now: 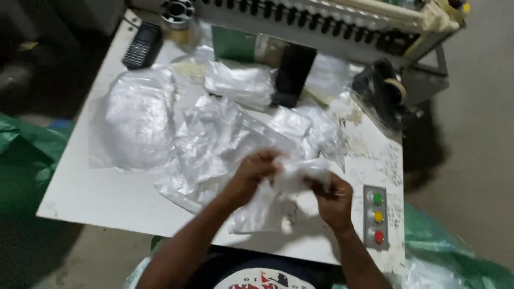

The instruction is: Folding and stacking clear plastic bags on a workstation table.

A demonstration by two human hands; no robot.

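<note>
Both my hands hold one clear plastic bag (267,203) above the near edge of the white table (101,187). My left hand (254,171) pinches the bag's top from the left. My right hand (334,200) grips the same top from the right, fingers closed on the film. The bag hangs down between my wrists and its lower part rests on the table. A heap of crumpled clear bags (214,139) lies just beyond my hands.
A bulging plastic-wrapped white bundle (139,118) lies at left. At the back sit a black handset (142,45), a black upright block (292,75) and a tape dispenser (383,91). A panel of green, yellow and red buttons (377,217) is at right. Green sheeting (21,155) flanks the table.
</note>
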